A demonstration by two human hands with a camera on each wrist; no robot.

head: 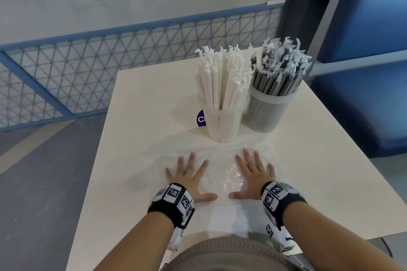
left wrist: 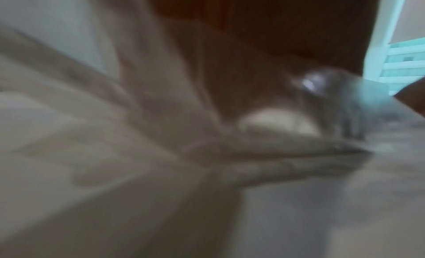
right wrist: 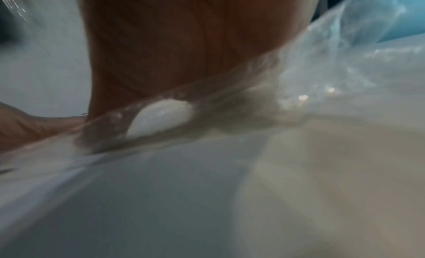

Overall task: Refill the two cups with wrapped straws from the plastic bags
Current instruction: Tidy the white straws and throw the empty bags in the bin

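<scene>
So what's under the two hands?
Clear crumpled plastic bags, pressed flat on the white table by the left hand and right hand. No straws show through; whatever lies beneath the palms is covered.

The head camera looks forward and down from above onto the cream-white square bench (head: 154, 99), taking in both hands and the far wall. Each wrist camera sits almost against the bench surface, looking along a palm, blurred by closeness. All three views share the crumpled clear plastic bag (head: 220, 179) (right wrist: 345, 65).
</scene>
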